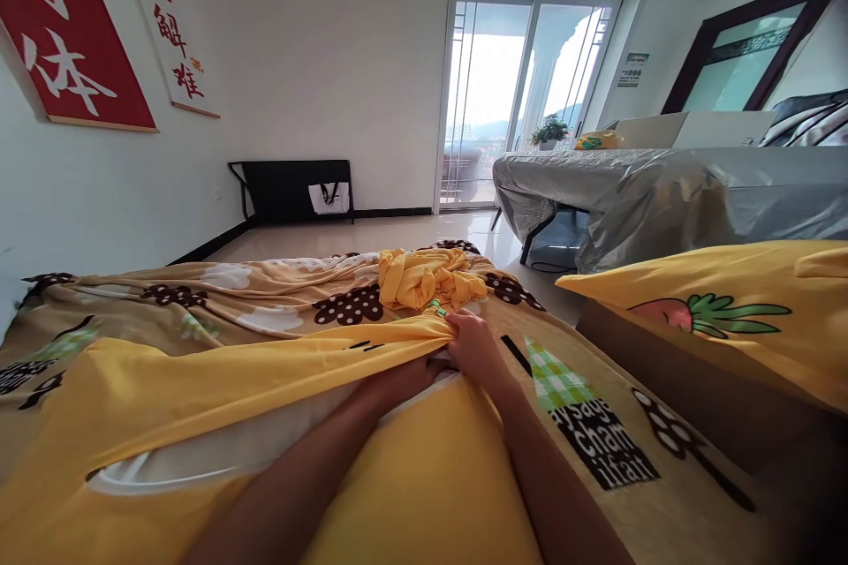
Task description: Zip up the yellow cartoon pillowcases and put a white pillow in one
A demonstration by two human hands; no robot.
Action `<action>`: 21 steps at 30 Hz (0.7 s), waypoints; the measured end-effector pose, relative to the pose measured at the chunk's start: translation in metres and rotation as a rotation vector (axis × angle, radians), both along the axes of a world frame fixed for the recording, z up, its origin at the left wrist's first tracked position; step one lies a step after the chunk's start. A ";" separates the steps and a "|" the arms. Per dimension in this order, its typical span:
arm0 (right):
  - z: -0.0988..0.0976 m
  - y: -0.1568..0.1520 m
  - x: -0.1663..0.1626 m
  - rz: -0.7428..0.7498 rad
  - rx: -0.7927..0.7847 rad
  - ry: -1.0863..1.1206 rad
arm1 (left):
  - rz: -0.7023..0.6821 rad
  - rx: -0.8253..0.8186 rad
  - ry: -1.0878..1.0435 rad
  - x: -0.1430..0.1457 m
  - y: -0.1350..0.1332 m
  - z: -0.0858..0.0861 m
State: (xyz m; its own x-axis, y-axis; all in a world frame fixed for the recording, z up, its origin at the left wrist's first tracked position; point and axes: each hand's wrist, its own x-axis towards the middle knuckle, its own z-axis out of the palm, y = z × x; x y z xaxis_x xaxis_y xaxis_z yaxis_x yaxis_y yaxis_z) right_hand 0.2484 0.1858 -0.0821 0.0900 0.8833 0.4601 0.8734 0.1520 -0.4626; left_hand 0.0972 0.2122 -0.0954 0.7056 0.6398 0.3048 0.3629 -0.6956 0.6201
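Observation:
A yellow duvet cover (199,380) lies across a bed, over a white inner quilt (218,459) that shows through its opening. My right hand (472,344) pinches the cover's edge beside a small green zipper pull (436,309). My left hand (424,368) reaches under that yellow edge; its fingers are hidden by the fabric. Just beyond both hands sits a bunched heap of yellow cloth (430,278).
A brown patterned bedsheet (278,287) covers the bed. A yellow pillow with a carrot print (722,313) rests at the right on a brown box edge. Further off stand a grey-covered table (636,185), a black rack (291,190) and glass balcony doors (523,97).

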 end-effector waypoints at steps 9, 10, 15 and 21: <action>0.003 -0.004 -0.010 -0.060 0.132 0.156 | -0.029 0.097 0.049 -0.005 -0.005 0.009; 0.003 -0.003 -0.009 -0.048 0.124 0.188 | -0.065 0.114 0.056 -0.005 -0.005 0.010; 0.002 0.000 -0.006 0.017 0.108 0.299 | 0.001 0.008 -0.048 -0.002 -0.003 0.011; 0.003 -0.003 -0.006 0.127 0.149 0.388 | 0.069 -0.274 -0.144 0.013 0.018 -0.009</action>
